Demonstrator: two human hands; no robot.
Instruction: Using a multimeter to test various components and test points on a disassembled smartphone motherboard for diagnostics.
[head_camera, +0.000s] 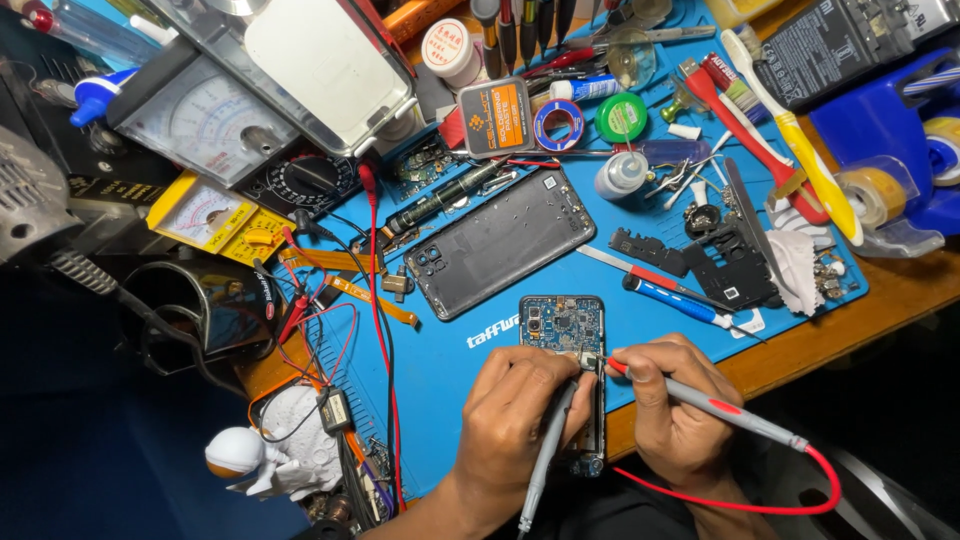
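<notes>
Desk (880, 300) of brown wood carries a blue rubber work mat (450, 350). On the mat's near edge lies an opened phone with bare blue circuit board (563, 325), just below a dark grey phone back cover (497, 240). The left hand (520, 405) has its grip clamped on a grey probe (548, 455), the right hand (672, 400) on a red-tipped probe (720, 405); both tips touch the board.

Near the blue mat's edge, the left hand (520, 405) and right hand (675, 405) press grey probe (548, 450) and red probe (715, 405) onto an opened phone (562, 328).
</notes>
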